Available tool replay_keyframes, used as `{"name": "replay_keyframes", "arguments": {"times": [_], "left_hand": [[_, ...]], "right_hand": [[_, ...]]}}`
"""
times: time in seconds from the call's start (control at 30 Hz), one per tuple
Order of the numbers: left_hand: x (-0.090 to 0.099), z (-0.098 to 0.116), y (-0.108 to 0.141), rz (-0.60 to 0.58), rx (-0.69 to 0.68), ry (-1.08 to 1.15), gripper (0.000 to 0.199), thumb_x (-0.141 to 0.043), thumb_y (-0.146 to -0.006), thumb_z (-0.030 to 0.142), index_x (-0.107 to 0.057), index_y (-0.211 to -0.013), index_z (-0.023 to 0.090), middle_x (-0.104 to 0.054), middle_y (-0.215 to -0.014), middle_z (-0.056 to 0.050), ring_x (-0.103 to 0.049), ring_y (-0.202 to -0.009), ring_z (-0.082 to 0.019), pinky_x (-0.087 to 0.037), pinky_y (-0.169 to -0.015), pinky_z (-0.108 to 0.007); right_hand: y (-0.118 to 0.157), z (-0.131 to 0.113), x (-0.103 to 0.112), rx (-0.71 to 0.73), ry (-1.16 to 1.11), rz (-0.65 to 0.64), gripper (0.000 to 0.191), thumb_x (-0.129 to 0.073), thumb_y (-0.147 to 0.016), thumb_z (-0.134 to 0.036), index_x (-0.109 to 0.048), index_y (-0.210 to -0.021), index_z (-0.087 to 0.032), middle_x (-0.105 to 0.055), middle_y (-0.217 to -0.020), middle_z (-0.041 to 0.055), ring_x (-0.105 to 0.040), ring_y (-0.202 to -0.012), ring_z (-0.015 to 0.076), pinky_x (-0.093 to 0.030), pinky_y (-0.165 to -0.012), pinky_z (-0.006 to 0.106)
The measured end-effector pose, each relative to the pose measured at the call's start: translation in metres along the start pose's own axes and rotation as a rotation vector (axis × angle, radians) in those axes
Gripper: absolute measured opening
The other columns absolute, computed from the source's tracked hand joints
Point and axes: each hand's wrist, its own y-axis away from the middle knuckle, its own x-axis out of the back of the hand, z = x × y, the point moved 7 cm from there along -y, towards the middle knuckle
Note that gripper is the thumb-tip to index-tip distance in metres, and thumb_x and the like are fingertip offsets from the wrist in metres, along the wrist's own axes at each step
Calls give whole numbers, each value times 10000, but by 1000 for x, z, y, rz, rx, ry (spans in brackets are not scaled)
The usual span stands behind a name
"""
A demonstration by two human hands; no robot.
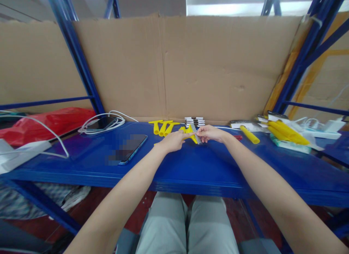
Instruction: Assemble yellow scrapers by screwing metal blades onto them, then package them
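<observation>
I hold a scraper in both hands over the blue table, my left hand closed on its yellow side, my right hand pinching its grey blade. Three yellow handles lie near a black-and-white stack, with a phone to the left and a yellow tube right.

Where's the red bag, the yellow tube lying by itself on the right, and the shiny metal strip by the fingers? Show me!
Red bag (pixel 58 122): head view, middle of its crumpled side.
Yellow tube (pixel 249 134): head view, middle of its length.
Metal strip (pixel 199 140): head view, its lower end.
</observation>
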Motion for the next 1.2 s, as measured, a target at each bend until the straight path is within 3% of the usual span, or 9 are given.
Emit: {"name": "replay_keyframes", "arguments": {"times": [0.23, 0.43, 0.6, 1.2], "left_hand": [[2, 2, 1, 3, -6, 7, 538, -430, -878, 165, -381, -1381, 351, -587, -1049, -69, -574, -983, -210, -430, -809, -301], [3, 3, 0, 6, -6, 41, 541, -429, -872, 159, -392, -1374, 357, -586, -1048, -62, -567, -1006, -214, -428, -841, -314], [0, 3, 0, -11, -23, 73, 551, -433, -863, 158, -390, -1376, 355, -596, -1076, -63, -572, -1006, -222, -435, -856, -329], [0, 4, 1, -47, -40, 71, 575, -421, -853, 128, -370, -1393, 317, -597, -1167, -63, -563, -1082, -204, -426, -892, -309]], "right_hand": [[0, 1, 0, 19, -32, -42, 132, -674, -700, -162, -549, -658, -158, -562, -492, -33, -507, -432, 64, -373, -433, 172], [1, 7, -6, 17, -73, -187, 264, -774, -613, -316, -581, -641, -138, -594, -536, -7, -519, -470, 70, -403, -462, 193], [-1, 11, -10, 27, -108, -237, 302, -785, -588, -340, -556, -611, -144, -554, -490, -26, -488, -434, 67, -374, -435, 197], [0, 9, -14, 55, -9, -287, 309, -742, -640, -377, -536, -627, -148, -537, -492, -28, -457, -415, 62, -332, -416, 193]]}}
